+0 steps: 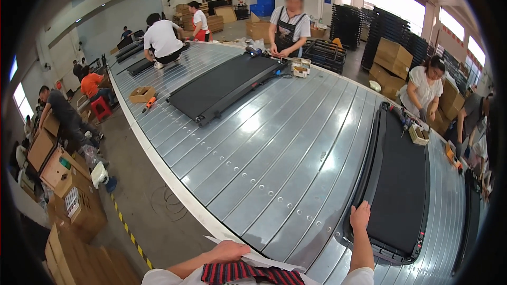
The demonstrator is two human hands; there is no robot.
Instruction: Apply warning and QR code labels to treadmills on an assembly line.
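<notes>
My right hand (360, 214) is at the near left edge of a long black panel (398, 179) in a dark frame, its fingers closed over the side rail (372, 169). The panel lies on a metal-slatted table. Low in the view, at the table's white border, my left hand (229, 252) is curled around a thin white sheet (269, 262), whose edges show on both sides of the hand. Whether it is paper or film I cannot tell. Red-and-black striped fabric (252, 273) lies just below that hand.
A second black panel (227, 87) lies farther back on the table (296, 126), near an orange power tool (150, 103) and a small cardboard tray (142, 94). Co-workers (289, 26) stand at the far and right sides. Cardboard boxes (76, 206) line the left floor.
</notes>
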